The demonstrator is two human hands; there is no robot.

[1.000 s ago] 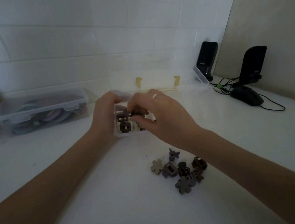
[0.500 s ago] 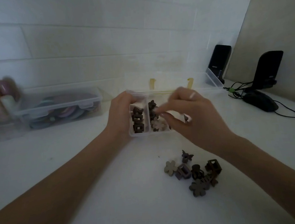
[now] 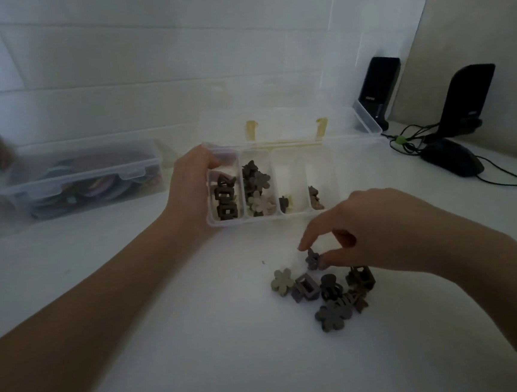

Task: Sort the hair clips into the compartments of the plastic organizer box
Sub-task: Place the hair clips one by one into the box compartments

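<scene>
The clear organizer box (image 3: 293,215) lies open on the white table, its lid tipped back against the wall. Square clips (image 3: 225,198) fill its leftmost compartment, flower clips (image 3: 258,189) the second, and a few small clips lie in the third and fourth. My left hand (image 3: 191,183) grips the box's left end. My right hand (image 3: 376,232) hovers over a loose pile of clips (image 3: 328,289) in front of the box; its thumb and forefinger pinch a small dark butterfly clip (image 3: 312,258) at the pile's far edge.
A closed clear container (image 3: 81,183) with colourful items stands at the left by the wall. Two black speakers (image 3: 378,91) and a black mouse (image 3: 454,157) with cables sit at the right rear. The table's front edge is near my body.
My right hand left the box's compartments and came down toward me to the loose pile, where it now pinches the butterfly clip. The left hand kept its hold on the box.
</scene>
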